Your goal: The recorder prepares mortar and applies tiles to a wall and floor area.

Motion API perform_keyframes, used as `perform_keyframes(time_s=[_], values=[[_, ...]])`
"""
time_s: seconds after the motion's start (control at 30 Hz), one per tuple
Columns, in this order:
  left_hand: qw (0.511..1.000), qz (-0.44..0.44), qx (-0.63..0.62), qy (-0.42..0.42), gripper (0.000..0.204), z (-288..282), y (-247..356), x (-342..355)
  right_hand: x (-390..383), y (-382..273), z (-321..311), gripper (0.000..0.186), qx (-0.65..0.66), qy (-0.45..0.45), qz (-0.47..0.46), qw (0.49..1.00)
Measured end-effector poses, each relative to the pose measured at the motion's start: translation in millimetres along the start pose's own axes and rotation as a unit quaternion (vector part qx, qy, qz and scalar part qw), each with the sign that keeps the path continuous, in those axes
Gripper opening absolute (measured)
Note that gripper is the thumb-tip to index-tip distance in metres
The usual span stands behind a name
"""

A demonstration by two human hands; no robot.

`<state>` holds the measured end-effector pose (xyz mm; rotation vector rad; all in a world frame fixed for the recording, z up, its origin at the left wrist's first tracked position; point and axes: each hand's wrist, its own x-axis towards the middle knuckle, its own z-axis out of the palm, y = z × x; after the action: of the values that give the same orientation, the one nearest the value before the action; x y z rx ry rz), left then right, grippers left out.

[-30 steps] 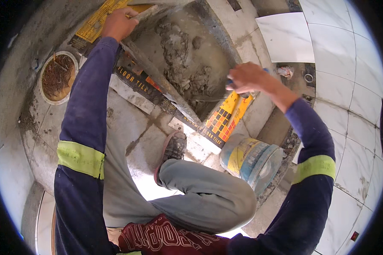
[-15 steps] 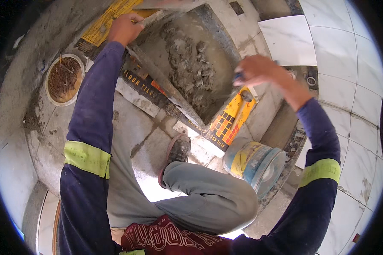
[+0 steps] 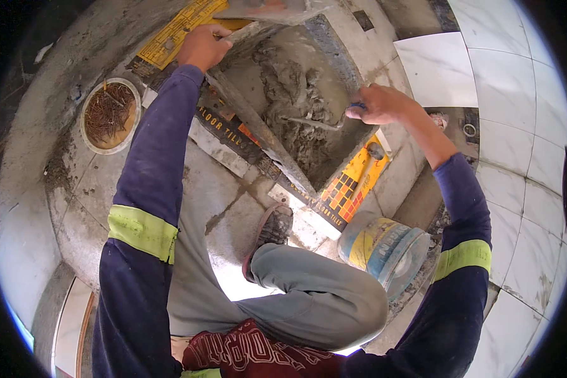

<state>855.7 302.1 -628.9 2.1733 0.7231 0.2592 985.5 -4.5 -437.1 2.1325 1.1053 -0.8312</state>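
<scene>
A trough [image 3: 252, 126] of wet grey mortar [image 3: 296, 82] lies in front of me. My right hand [image 3: 384, 105] is closed around the blue handle of a trowel [image 3: 318, 123] at the trough's right side. The trowel's bent metal neck shows; its blade is down in the mortar and partly hidden. At the far left corner, my left hand [image 3: 205, 47] has its fingers closed on the trough's rim. Beyond that hand lies a flat grey slab [image 3: 264, 9]. Near the trough's near right side, a hammer [image 3: 366, 170] rests on a yellow tile carton [image 3: 346, 189].
A round tub of brown nails or wires [image 3: 110, 116] stands at the left. A blue and yellow bucket [image 3: 384, 252] lies tilted by my knee. Another yellow carton [image 3: 183, 31] leans at the far left. A loose white tile [image 3: 436, 68] lies near the tiled wall [image 3: 516, 145].
The right hand, blurred before, is now steadier and slightly lower, with the trowel visible in the mortar. The left hand keeps its place at the rim while the whole view shifts slightly.
</scene>
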Motion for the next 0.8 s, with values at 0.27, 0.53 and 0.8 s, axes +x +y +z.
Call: perform_keyframes(time_s=[0.27,0.53,0.8], values=[[0.998,0.0,-0.047,-0.032,0.028,0,-6,4,29,27,25,0.042,0.264,-0.085,0.032,0.96],[0.997,0.024,-0.069,-0.02,0.03,1,-19,6,29,48,34,0.042,0.227,-0.073,0.061,0.969],[1.0,0.006,0.006,0.004,0.03,0,6,-4,6,65,50,0.05,0.088,0.097,0.067,0.989]])
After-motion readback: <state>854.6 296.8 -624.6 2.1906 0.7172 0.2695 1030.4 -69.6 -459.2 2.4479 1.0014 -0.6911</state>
